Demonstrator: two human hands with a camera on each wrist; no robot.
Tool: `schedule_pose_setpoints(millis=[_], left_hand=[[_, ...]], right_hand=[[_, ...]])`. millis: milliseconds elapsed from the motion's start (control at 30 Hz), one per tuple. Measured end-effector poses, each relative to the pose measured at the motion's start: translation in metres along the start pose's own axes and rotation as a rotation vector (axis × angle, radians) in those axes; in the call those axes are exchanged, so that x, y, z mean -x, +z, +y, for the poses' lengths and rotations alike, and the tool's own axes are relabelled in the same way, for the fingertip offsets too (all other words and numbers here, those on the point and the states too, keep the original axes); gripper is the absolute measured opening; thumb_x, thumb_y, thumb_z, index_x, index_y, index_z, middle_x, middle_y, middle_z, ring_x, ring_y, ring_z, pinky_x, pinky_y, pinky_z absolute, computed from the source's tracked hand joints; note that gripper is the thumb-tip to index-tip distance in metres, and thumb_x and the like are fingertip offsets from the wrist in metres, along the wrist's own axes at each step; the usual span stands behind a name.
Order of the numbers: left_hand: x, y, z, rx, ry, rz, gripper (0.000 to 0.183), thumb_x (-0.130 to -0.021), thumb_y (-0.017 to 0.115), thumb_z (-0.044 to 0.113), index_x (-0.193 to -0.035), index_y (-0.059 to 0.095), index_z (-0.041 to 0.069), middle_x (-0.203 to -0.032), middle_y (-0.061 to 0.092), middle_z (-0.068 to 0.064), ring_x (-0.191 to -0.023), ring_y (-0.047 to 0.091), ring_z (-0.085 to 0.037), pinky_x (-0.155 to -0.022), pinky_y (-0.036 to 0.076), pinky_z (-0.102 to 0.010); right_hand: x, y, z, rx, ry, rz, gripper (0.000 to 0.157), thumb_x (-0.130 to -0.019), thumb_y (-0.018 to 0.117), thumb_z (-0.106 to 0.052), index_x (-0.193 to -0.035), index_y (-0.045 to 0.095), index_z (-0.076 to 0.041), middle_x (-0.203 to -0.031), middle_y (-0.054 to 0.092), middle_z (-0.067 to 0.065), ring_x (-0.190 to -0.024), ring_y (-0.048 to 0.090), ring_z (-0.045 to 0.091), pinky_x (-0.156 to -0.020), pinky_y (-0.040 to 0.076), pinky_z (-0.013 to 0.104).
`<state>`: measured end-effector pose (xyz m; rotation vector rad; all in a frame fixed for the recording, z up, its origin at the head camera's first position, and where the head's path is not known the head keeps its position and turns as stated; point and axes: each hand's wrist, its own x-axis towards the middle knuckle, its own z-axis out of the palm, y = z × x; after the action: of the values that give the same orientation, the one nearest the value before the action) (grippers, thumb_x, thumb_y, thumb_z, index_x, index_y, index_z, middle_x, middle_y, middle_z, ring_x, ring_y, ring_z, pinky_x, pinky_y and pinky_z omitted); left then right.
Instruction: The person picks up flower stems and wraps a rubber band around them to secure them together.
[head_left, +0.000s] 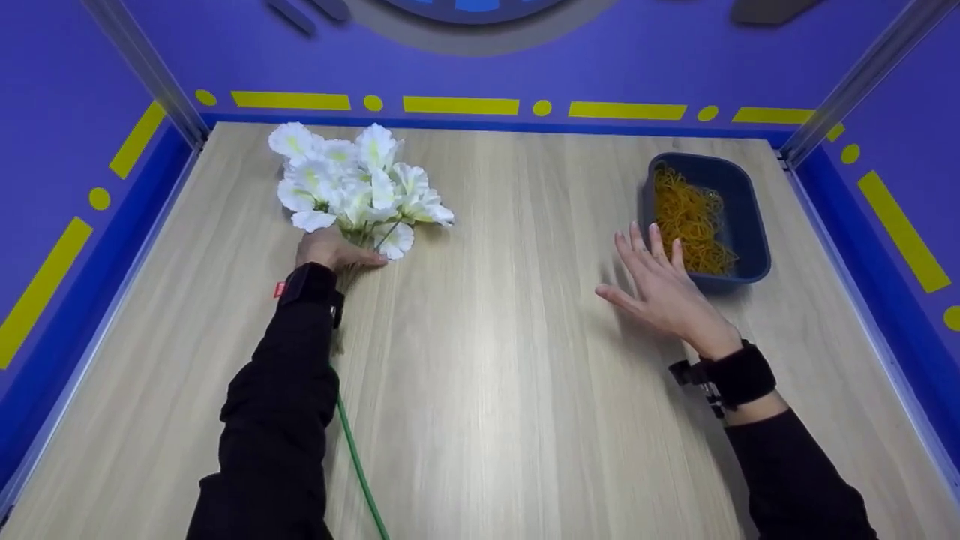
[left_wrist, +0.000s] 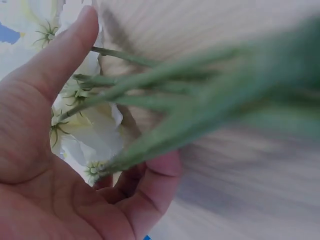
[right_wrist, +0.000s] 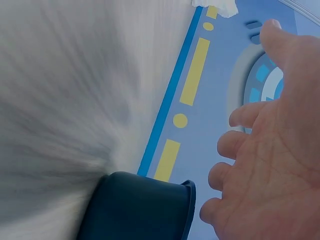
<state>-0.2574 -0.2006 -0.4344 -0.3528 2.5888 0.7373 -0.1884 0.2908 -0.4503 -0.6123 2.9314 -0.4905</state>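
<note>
White artificial flowers lie on the wooden tabletop. Left hand loosely cups the stems, thumb apart: slack could let them splay. Right hand, fingers spread, might jog the bin of rubber bands.

Positions taken from the white flowers. Head view: left hand's fingertips, thumb excepted, hidden at their near side; stems partly covered by the black sleeve, cut off by the bottom edge. Red tag, nearer than the flowers: print too small to read. Left wrist view: stems blurred. Right wrist view: dark bin, well right of the flowers, cropped below, contents hidden.
</note>
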Motion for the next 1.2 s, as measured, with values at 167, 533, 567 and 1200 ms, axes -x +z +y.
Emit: schedule_pose_setpoints(millis=[167,533,567,1200], left_hand=[[0.0,0.001,0.001,-0.052,0.005,0.034,0.095,-0.081,0.082,0.052,-0.139,0.046,-0.015,-0.139,0.05,-0.034,-0.115,0.054,-0.037,-0.103,0.045,-0.048],[-0.013,0.008,0.005,0.105,0.056,0.026,0.049,-0.083,0.069,0.029,-0.117,0.058,-0.005,-0.112,0.055,-0.022,-0.085,0.053,-0.029,-0.068,0.047,-0.034],[-0.015,0.01,0.006,0.161,0.059,0.021,0.042,-0.083,0.067,0.025,-0.113,0.057,-0.002,-0.106,0.054,-0.019,-0.078,0.052,-0.026,-0.062,0.045,-0.032],[0.014,0.056,0.062,1.668,0.34,-0.038,0.03,-0.109,0.048,0.03,-0.084,0.042,0.015,-0.056,0.028,0.008,-0.04,0.028,-0.001,-0.036,0.021,-0.015]], right_hand=[[0.0,0.0,0.002,-0.005,-0.007,0.002,0.091,-0.101,0.048,-0.062,-0.161,0.01,-0.004,-0.165,-0.001,0.024,-0.151,-0.014,0.042,-0.116,-0.017,0.058],[-0.001,-0.001,-0.001,-0.01,0.0,-0.003,0.091,-0.101,0.047,-0.063,-0.161,0.011,-0.005,-0.165,-0.001,0.024,-0.151,-0.013,0.042,-0.116,-0.017,0.057],[0.0,-0.001,-0.001,-0.007,0.001,-0.002,0.091,-0.101,0.048,-0.063,-0.161,0.011,-0.005,-0.165,-0.001,0.023,-0.151,-0.013,0.042,-0.116,-0.017,0.058],[-0.008,-0.005,-0.049,-0.117,-0.109,0.036,0.092,-0.1,0.055,-0.058,-0.16,0.013,-0.003,-0.166,-0.001,0.019,-0.153,-0.008,0.038,-0.119,-0.009,0.058]])
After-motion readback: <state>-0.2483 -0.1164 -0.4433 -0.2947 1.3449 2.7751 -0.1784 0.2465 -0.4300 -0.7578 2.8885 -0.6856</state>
